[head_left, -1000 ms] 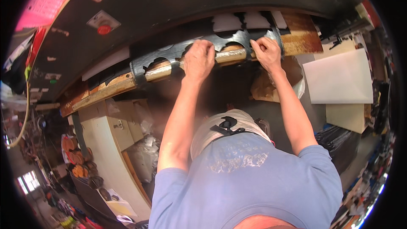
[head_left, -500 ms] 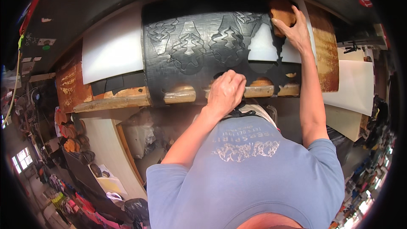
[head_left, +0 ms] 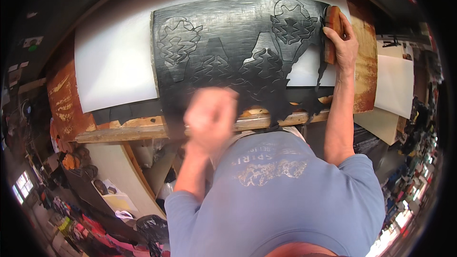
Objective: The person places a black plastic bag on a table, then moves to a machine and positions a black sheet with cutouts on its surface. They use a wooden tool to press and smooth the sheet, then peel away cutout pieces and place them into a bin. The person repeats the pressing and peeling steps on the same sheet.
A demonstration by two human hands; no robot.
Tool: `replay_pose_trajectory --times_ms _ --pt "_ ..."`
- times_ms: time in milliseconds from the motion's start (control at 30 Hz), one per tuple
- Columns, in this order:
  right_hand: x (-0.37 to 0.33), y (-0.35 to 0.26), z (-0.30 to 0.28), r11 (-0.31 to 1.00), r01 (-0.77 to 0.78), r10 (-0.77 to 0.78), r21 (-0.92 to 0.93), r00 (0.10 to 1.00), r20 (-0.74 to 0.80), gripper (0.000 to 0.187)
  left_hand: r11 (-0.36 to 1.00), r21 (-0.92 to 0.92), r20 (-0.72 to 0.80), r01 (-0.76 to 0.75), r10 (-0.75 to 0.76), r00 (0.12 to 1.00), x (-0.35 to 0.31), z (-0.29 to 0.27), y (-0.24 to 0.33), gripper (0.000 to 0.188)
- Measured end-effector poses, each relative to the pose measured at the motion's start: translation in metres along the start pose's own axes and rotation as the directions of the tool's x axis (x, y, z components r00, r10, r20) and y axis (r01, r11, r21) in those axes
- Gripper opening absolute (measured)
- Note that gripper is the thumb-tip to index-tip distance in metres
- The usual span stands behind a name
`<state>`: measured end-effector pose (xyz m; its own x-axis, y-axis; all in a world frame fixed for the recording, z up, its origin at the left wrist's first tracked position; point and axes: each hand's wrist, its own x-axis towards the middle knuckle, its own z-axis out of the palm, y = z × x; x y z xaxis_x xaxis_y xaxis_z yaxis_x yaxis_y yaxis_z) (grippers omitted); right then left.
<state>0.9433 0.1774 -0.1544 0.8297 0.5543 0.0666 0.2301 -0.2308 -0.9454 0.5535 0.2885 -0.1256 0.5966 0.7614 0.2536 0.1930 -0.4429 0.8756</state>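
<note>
A black sheet [head_left: 214,16] with several wavy-edged outlines cut into it lies on a white board [head_left: 116,66]. My right hand [head_left: 346,50] grips an orange-brown block, apparently a cutting die [head_left: 332,38], stood on its side at the sheet's right edge. The thumb is on its left face and the fingers are round the other side. My left hand [head_left: 212,116] hovers over the near left part of the sheet, smeared by motion. Its fingers look curled, but whether they hold anything cannot be seen. White shows through a gap [head_left: 309,69] in the sheet, left of the block.
A worn wooden edge [head_left: 128,131] runs along the near side of the work surface. Rusty brown panels flank it at left [head_left: 69,100] and right [head_left: 364,62]. Another white board [head_left: 394,85] stands farther right. A black plastic bag [head_left: 153,228] lies low at the left.
My left hand has moved left from the near edge. The sheet sits nearer me, its far edge now uncovered by the dark overhead part. The block in my right hand has turned onto its side.
</note>
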Motion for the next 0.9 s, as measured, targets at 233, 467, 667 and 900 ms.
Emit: replay_pose_trajectory --times_ms 233,467,667,900 --pt "-0.001 -0.023 -0.052 0.887 0.014 -0.016 0.462 1.000 0.002 0.066 0.828 0.494 -0.217 0.266 -0.180 0.960 0.028 -0.046 -0.067 0.049" --pt "-0.025 -0.005 -0.084 0.927 0.030 -0.059 -0.373 0.996 -0.066 0.082 0.811 -0.087 -0.243 0.579 -0.581 0.777 0.038 -0.076 -0.074 0.053" --pt "-0.036 0.045 -0.097 0.711 0.077 -0.109 -0.699 0.994 -0.002 0.086 0.706 -0.277 -0.048 0.652 -0.688 0.725 0.052 -0.104 -0.093 0.051" --pt "-0.018 0.011 -0.082 0.608 0.085 -0.082 -0.790 0.996 0.044 0.075 0.574 -0.500 0.194 0.649 -0.656 0.730 0.065 -0.109 -0.099 0.039"
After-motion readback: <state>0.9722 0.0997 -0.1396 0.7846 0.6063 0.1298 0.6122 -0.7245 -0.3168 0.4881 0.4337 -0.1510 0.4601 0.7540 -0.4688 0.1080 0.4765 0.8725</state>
